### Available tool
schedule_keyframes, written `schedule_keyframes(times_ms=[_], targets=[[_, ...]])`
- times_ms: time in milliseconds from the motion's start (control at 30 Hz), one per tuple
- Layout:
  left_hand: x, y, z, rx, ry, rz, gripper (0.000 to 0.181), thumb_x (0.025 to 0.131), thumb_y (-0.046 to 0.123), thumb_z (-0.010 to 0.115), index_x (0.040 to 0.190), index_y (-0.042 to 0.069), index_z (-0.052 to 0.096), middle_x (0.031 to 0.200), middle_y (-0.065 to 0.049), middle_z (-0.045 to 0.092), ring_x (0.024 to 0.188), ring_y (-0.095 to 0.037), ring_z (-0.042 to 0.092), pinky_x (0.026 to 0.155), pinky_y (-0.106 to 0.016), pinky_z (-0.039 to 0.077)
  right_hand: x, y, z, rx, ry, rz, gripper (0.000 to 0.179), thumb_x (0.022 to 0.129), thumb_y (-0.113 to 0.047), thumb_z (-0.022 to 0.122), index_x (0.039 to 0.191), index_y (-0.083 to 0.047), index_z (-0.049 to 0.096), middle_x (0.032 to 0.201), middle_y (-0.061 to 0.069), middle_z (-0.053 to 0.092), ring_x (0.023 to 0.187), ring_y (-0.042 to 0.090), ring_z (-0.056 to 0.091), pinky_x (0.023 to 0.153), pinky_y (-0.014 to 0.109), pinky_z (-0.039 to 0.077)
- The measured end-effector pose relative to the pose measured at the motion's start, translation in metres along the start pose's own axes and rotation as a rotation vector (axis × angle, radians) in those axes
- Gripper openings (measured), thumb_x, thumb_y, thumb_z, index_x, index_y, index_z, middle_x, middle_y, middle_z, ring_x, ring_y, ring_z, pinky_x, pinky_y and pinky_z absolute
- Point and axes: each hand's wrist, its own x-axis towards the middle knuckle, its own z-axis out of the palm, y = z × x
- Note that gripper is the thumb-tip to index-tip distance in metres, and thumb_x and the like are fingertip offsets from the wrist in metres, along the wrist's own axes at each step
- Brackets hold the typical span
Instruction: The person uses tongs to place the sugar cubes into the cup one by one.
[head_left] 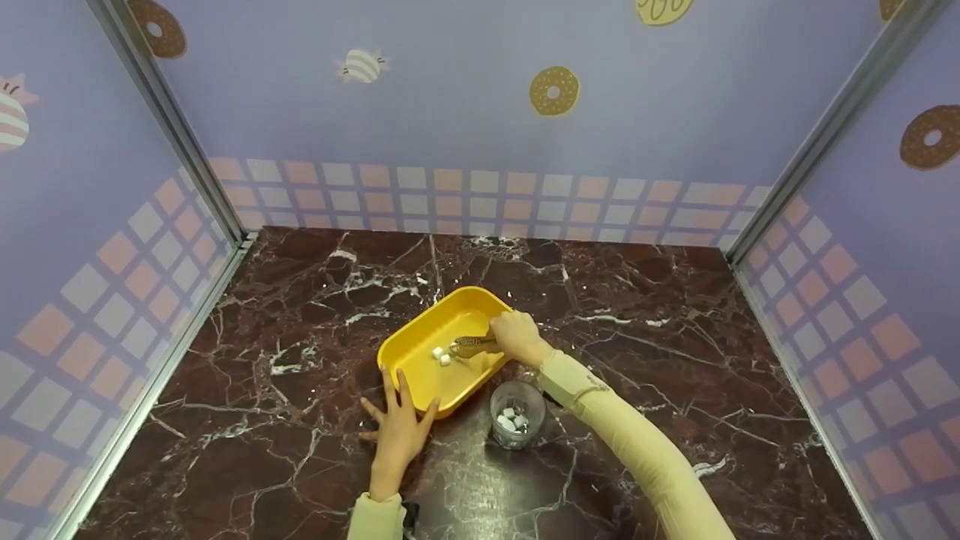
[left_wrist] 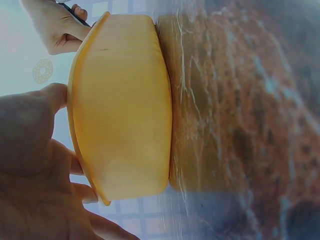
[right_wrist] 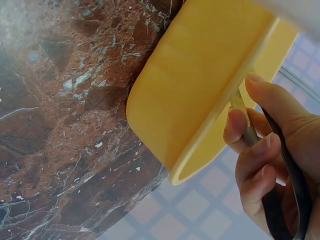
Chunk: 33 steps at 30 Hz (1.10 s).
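Lavender panel walls (head_left: 465, 120) printed with doughnuts and a pink-and-white check border enclose a dark red-brown, white-veined marble-look tabletop (head_left: 240, 450). On it sits a yellow rectangular tub with rounded corners (head_left: 427, 322), turned at a slant, its base on the surface. The person's left hand (head_left: 400, 431), its wrist in a pale yellow sleeve, lies at the tub's near-left end — fingers spread and mostly straight, with fingertips and thumb touching the rim rather than clasping it. The right hand (head_left: 517, 336) is over the opposite long side, fingers curled firmly round a pair of black-handled metal tongs (head_left: 474, 345) that reach down into the tub. A clear round cup (head_left: 531, 397) stands just beside the tub, near the right forearm, with small white cubes (head_left: 513, 421) inside. Smallest are the loose white cubes (head_left: 445, 360) on the tub's floor, close to the tongs' tips — whether those tips pinch one, I cannot tell.
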Motion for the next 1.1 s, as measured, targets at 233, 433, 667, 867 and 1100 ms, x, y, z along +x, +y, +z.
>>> schedule_keyframes(times_ms=[233, 433, 667, 867, 1100], targets=[[0.0, 0.0, 0.001, 0.014, -0.005, 0.001, 0.082, 0.086, 0.053, 0.045, 0.144, 0.007, 0.01, 0.151, -0.014, -0.009, 0.121, -0.065, -0.006, 0.074, -0.083, 0.008, -0.002, 0.003, -0.005, 0.017, -0.016, 0.018, 0.023, 0.061, -0.032, 0.078, 0.07, -0.012, 0.073, 0.068, 0.009, 0.068, 0.059, 0.031, 0.061, 0.051, 0.044, 0.049], [0.0, 0.0, 0.002, 0.018, -0.007, -0.002, 0.082, 0.086, 0.053, 0.046, 0.144, 0.007, 0.01, 0.151, -0.013, -0.009, 0.121, -0.065, -0.006, 0.074, -0.083, 0.008, -0.003, 0.005, -0.008, 0.034, -0.015, 0.031, 0.025, 0.062, -0.033, 0.078, 0.071, -0.01, 0.073, 0.071, 0.011, 0.068, 0.06, 0.032, 0.062, 0.052, 0.045, 0.049], [0.001, 0.0, 0.002, 0.017, -0.002, 0.004, 0.082, 0.087, 0.052, 0.046, 0.144, 0.007, 0.01, 0.151, -0.014, -0.009, 0.12, -0.066, -0.006, 0.074, -0.083, 0.008, -0.004, 0.01, -0.017, 0.026, -0.006, 0.052, 0.03, 0.064, -0.037, 0.076, 0.077, -0.01, 0.073, 0.074, 0.013, 0.068, 0.064, 0.033, 0.063, 0.055, 0.045, 0.05], [0.001, -0.001, 0.001, 0.017, -0.003, 0.009, 0.082, 0.087, 0.052, 0.046, 0.144, 0.006, 0.01, 0.15, -0.014, -0.009, 0.12, -0.066, -0.006, 0.074, -0.083, 0.009, -0.005, 0.018, -0.033, 0.069, -0.017, 0.063, 0.031, 0.065, -0.038, 0.074, 0.081, -0.012, 0.074, 0.078, 0.012, 0.069, 0.068, 0.034, 0.064, 0.058, 0.047, 0.05], [0.001, -0.001, 0.002, 0.027, 0.01, 0.011, 0.081, 0.086, 0.051, 0.047, 0.144, 0.006, 0.012, 0.151, -0.014, -0.008, 0.12, -0.066, -0.004, 0.073, -0.083, 0.01, -0.01, 0.029, -0.056, 0.12, -0.014, 0.036, 0.024, 0.071, -0.036, 0.072, 0.09, -0.022, 0.074, 0.08, 0.007, 0.071, 0.066, 0.03, 0.064, 0.055, 0.044, 0.05]])
